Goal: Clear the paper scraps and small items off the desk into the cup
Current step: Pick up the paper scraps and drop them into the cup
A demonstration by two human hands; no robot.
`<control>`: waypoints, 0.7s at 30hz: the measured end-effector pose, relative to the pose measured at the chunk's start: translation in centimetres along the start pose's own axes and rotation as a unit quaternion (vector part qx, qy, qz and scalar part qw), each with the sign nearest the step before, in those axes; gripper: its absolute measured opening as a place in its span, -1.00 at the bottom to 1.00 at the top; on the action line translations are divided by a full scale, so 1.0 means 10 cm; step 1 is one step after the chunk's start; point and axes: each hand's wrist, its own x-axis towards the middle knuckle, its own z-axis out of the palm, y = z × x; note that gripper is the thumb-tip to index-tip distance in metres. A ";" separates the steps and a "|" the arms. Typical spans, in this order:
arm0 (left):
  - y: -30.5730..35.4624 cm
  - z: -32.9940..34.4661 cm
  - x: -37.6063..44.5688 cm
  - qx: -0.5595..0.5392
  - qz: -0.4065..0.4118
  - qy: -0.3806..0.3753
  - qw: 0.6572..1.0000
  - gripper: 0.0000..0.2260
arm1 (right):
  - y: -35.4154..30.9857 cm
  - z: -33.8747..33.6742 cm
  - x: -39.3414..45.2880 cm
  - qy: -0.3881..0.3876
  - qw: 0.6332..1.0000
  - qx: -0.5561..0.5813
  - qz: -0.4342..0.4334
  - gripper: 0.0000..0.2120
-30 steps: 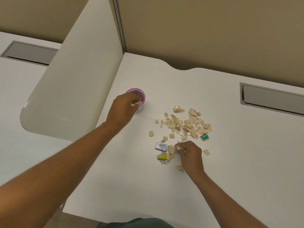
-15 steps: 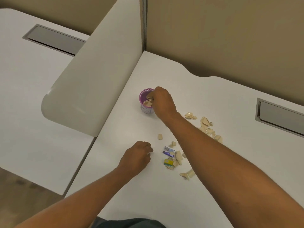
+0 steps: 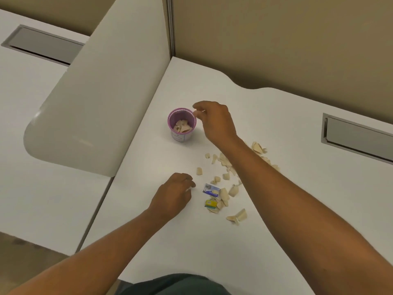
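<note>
A small paper cup [image 3: 182, 136] with a purple rim stands on the white desk [image 3: 287, 116], with several beige scraps inside. My right hand [image 3: 215, 122] hovers just right of its rim, thumb and forefinger loosely apart with nothing seen between them. Beige paper scraps [image 3: 224, 161] lie scattered in front of the cup, partly hidden under my right forearm. A blue-and-white packet [image 3: 211, 190] and a yellow packet [image 3: 210, 203] lie among them. Just left of the blue packet, my left hand [image 3: 174, 193] rests on the desk with its fingers curled closed.
A white curved divider panel [image 3: 102, 103] rises along the desk's left side, close to the cup. A grey cable hatch [image 3: 357, 137] is set into the desk at the right. Beige partition walls close off the back. Another desk lies beyond the divider.
My left hand left the cup and came down beside the blue packet. My right hand carried scraps from the pile to the cup, dropped them in and has drawn slightly right.
</note>
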 end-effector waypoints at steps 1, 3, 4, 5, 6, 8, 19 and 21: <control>0.01 0.00 0.05 -0.004 0.002 0.006 1.000 -0.72 | 0.20 -0.10 -0.06 0.028 1.000 -0.007 0.010 -0.78; 0.01 -0.01 0.18 -0.002 0.010 0.012 1.000 -0.66 | 0.71 -0.30 -0.21 0.042 0.997 -0.047 0.051 -0.75; 0.02 -0.02 0.26 0.006 0.016 0.006 1.000 -0.60 | 0.99 -0.39 -0.29 0.028 0.993 -0.083 0.078 -0.73; 0.03 -0.03 0.35 0.020 0.023 -0.005 1.000 -0.53 | 1.24 -0.46 -0.36 0.003 0.986 -0.122 0.110 -0.71; 0.05 -0.03 0.45 0.039 0.029 -0.018 0.999 -0.45 | 1.46 -0.51 -0.44 -0.030 0.977 -0.155 0.146 -0.68; 0.13 -0.04 0.67 0.081 0.038 -0.035 0.995 -0.32 | 1.77 -0.55 -0.58 -0.095 0.957 -0.175 0.210 -0.56; 0.72 0.10 1.34 0.277 0.144 -0.126 0.942 0.04 | 1.75 -0.08 -1.17 -0.186 0.948 -0.223 0.134 0.02; 0.74 0.12 1.31 0.292 0.151 -0.128 0.936 -0.06 | 1.74 -0.05 -1.30 -0.184 0.945 -0.239 0.126 0.09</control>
